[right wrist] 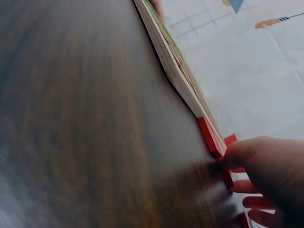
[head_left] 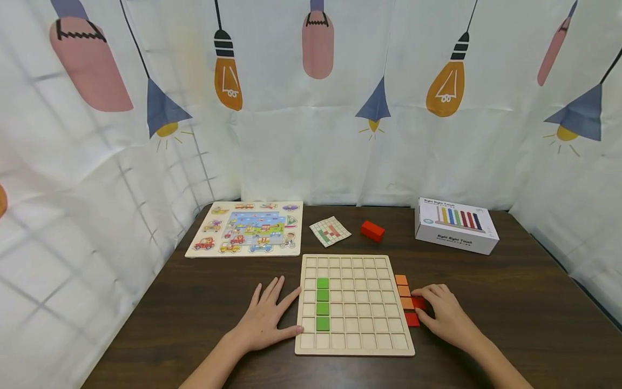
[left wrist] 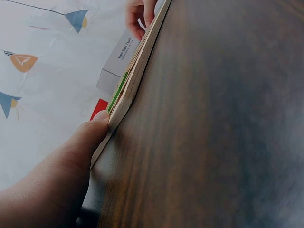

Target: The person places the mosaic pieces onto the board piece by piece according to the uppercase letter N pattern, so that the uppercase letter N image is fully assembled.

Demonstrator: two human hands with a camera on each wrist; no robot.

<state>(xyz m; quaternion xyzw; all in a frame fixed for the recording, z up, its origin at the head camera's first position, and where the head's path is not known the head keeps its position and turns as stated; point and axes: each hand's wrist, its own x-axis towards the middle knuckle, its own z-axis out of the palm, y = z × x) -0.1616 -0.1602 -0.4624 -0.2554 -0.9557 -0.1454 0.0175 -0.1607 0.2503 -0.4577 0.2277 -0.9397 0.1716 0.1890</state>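
A wooden grid board [head_left: 359, 312] lies on the table, with several green tiles [head_left: 323, 295] in one column near its left side. My left hand [head_left: 264, 319] rests on the table with fingers spread, thumb and index fingertip touching the board's left edge. Beside the right edge lie three orange tiles [head_left: 404, 291] and a red tile [head_left: 411, 320]. My right hand [head_left: 448, 316] pinches another red tile [head_left: 418, 303] between thumb and index finger, close against the orange ones. In the right wrist view the right thumb [right wrist: 237, 154] is at the red tiles; the hand partly covers them.
Behind the board lie a vehicle picture puzzle [head_left: 252, 229], a small patterned card [head_left: 330, 231] and a red block [head_left: 372, 230]. A white box [head_left: 455, 226] stands at the back right. A printed curtain [head_left: 311, 146] hangs behind the table [head_left: 505, 302].
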